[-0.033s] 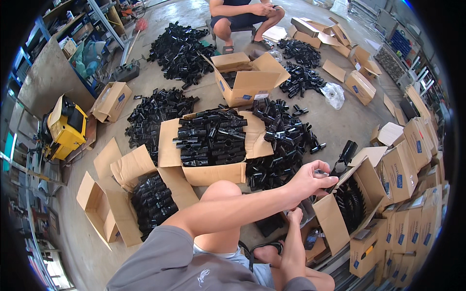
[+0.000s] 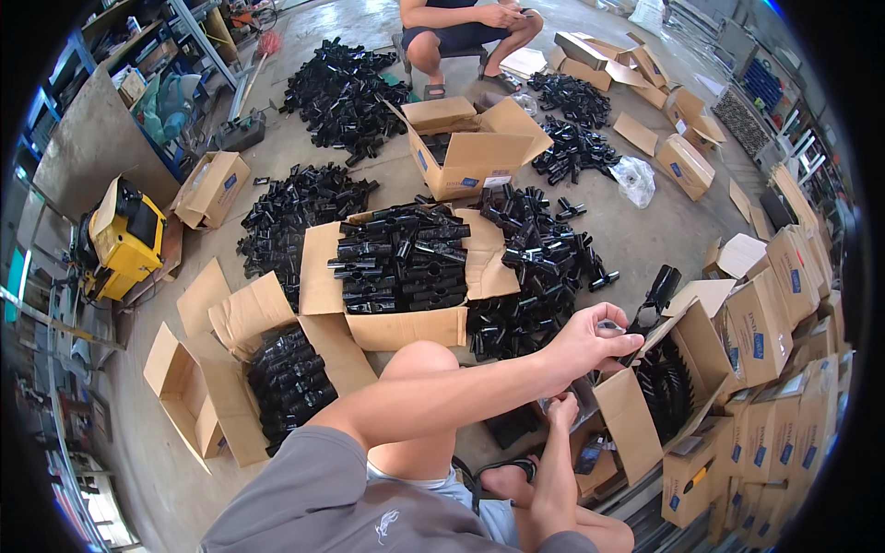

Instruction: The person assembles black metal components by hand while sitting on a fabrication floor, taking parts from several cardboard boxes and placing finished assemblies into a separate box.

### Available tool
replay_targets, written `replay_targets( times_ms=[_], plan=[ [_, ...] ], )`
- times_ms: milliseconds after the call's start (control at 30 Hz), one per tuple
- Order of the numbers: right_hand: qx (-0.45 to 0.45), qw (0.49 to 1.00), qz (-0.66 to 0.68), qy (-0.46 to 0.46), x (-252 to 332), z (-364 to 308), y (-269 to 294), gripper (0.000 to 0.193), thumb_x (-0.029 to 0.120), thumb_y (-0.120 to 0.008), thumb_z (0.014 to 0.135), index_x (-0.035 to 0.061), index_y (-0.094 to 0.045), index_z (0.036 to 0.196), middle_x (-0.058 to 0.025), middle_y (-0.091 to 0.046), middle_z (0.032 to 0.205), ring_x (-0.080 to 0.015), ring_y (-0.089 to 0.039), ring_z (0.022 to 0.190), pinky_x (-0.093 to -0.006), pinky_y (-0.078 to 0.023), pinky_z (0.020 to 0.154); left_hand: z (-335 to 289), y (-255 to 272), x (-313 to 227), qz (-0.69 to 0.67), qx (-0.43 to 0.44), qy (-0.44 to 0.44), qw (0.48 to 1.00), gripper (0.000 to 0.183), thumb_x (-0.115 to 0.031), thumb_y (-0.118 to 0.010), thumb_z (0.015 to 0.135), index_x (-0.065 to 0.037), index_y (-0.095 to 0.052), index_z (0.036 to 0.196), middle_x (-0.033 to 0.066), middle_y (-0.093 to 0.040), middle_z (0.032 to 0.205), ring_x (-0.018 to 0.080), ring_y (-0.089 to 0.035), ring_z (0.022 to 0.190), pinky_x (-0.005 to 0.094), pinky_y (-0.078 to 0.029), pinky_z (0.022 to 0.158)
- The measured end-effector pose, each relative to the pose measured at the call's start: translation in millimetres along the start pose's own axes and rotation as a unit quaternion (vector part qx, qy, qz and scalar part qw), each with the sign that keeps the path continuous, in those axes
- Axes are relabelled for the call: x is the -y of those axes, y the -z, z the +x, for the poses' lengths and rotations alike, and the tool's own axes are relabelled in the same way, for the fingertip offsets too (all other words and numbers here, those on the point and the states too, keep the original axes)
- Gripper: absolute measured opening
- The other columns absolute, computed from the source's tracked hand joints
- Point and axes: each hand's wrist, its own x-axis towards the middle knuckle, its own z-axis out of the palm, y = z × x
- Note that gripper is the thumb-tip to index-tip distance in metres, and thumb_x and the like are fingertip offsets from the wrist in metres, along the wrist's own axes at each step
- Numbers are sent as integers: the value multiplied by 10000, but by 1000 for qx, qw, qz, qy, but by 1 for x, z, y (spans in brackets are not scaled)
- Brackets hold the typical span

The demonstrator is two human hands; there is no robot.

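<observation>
My left arm reaches across to the right, and my left hand [image 2: 595, 339] is closed with its fingertips at the lower end of a black pipe fitting [image 2: 658, 293]. The fitting tilts up beside an open cardboard box [image 2: 630, 426] that holds black parts [image 2: 666, 382]. Below it, my right hand [image 2: 560, 410] is closed next to some clear plastic [image 2: 584, 404]; what its fingers grip is hidden. In front of me an open carton [image 2: 406, 332] is packed with rows of black fittings [image 2: 406, 263]. To its left another open box [image 2: 230, 405] contains black fittings [image 2: 290, 382].
Loose black fittings lie in heaps [image 2: 544, 267] around the cartons. Beyond stands another open box [image 2: 470, 170], with a seated person [image 2: 470, 37] behind it. Stacked cartons [image 2: 774, 433] line my right side. A yellow machine [image 2: 124, 244] stands at the left.
</observation>
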Motion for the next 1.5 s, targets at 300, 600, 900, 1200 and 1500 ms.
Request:
replay_targets(
  times_ms=[300, 600, 900, 1200, 1500],
  plan=[
    [100, 819, 562, 49, 103, -48, 134, 196, 147, -677, 1027, 41, -617, 1180, -81, -737, 1019, -137, -707, 868, -238, -558, 734, 1, 11, -4, -19, 11, -34, 999, 280, -114, -744, 970, -110, -544, 1166, 88, -751, 1117, 164, -729, 1005, 363, -605, 847],
    [-68, 769, 538, 338, 237, -121, 270, 166, -40, -710, 944, -14, -696, 1108, -103, -742, 1118, -136, -707, 994, -273, -570, 861, -5, 5, -17, -26, 28, -79, 996, 210, -78, -713, 975, -128, -562, 1112, 166, -725, 1217, 258, -733, 1081, 434, -599, 984],
    [-40, 780, 509, 361, 255, -131, 279, 190, -67, -754, 890, -47, -748, 1078, -93, -765, 956, -126, -720, 838, -252, -574, 769, -14, 0, -22, 12, 26, -114, 993, 297, -33, -734, 963, -112, -500, 1127, 76, -748, 1076, 105, -704, 947, 243, -555, 817],
    [-27, 767, 518, 378, 253, -129, 278, 205, -96, -750, 875, -62, -757, 1076, -102, -765, 969, -150, -726, 837, -260, -582, 782, -15, -3, -24, 51, 40, -151, 986, 310, 1, -733, 958, -88, -490, 1128, 47, -727, 1037, 49, -643, 925, 210, -511, 823],
    [-101, 791, 467, 381, 255, -136, 270, 220, -63, -747, 892, -38, -772, 1108, -111, -763, 978, -142, -712, 847, -269, -567, 771, -12, -1, -21, 61, 33, -160, 985, 308, 1, -734, 958, -83, -486, 1120, 70, -735, 1086, 57, -647, 959, 224, -520, 859]
  ],
)
